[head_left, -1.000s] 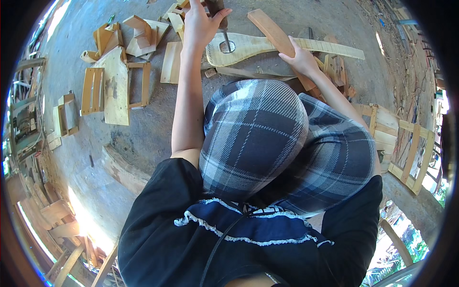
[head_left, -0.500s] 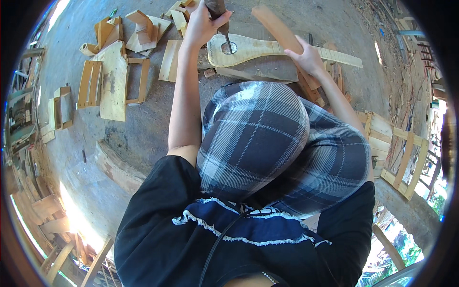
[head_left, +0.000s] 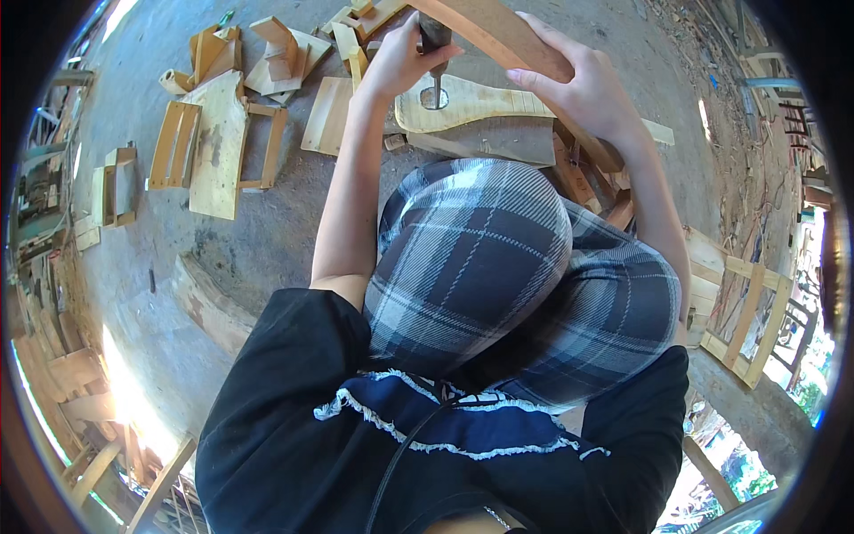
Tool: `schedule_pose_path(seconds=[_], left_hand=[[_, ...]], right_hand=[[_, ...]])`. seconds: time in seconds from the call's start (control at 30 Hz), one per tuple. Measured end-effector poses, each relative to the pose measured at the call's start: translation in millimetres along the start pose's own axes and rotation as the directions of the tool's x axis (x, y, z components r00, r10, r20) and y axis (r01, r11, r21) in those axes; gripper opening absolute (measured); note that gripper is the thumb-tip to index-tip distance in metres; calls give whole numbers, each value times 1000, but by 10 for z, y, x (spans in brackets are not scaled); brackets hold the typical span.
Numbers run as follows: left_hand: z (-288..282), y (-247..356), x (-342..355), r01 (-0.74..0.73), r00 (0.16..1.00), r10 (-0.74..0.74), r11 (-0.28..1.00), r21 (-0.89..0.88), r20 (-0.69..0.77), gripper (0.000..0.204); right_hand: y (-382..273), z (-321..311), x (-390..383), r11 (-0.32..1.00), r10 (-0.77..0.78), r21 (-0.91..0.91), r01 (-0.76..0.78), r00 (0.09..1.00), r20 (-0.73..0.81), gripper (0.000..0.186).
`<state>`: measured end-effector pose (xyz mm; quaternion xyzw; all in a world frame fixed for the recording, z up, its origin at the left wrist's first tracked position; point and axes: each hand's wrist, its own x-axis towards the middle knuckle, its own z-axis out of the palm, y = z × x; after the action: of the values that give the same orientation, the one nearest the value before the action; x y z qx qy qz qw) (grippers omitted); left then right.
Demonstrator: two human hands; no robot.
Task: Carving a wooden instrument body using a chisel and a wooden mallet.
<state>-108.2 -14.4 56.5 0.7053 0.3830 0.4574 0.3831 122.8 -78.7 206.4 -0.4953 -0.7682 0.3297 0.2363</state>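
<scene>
My left hand point(head_left: 400, 67) is closed round the dark handle of a chisel point(head_left: 434, 36), whose metal shaft stands upright in a small hole in a pale, instrument-shaped wooden board point(head_left: 498, 105) with a long neck. My right hand point(head_left: 578, 93) grips a flat reddish wooden bar point(head_left: 489, 31), held slanting over the board with its upper end above the chisel handle; whether they touch I cannot tell. The board rests on a grey plank point(head_left: 480, 142) just beyond my plaid-covered knees, and the bar hides part of its neck.
Cut wooden pieces point(head_left: 276, 58) lie at the upper left, a slatted piece point(head_left: 169, 147) and a rough board point(head_left: 213, 151) to the left. A wooden frame point(head_left: 747, 320) stands at the right. Scrap wood lines both rims, and an offcut point(head_left: 209, 294) lies by my left elbow.
My right hand and the bar have swung up and leftward, bringing the bar's end over the chisel. My left hand still holds the chisel in the hole; the whole view has shifted slightly.
</scene>
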Motion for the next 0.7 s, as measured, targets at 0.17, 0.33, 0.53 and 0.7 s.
schedule_pose_path(seconds=[0.17,0.33,0.53,0.7], left_hand=[[-84,94,-112,45,999,-43,996,75,-30,36],[33,64,-98,-12,1000,12,1000,21,-27,31],[168,197,-410,-66,997,70,970,235,-9,47],[256,252,-490,-60,998,58,933,354,17,43]], right_hand=[[-99,39,-48,995,-28,86,45,982,-185,75],[671,316,-125,991,-57,-126,48,996,-67,69],[314,-51,-306,988,-26,152,33,999,-45,70],[304,-24,-433,997,-64,33,63,997,37,69]])
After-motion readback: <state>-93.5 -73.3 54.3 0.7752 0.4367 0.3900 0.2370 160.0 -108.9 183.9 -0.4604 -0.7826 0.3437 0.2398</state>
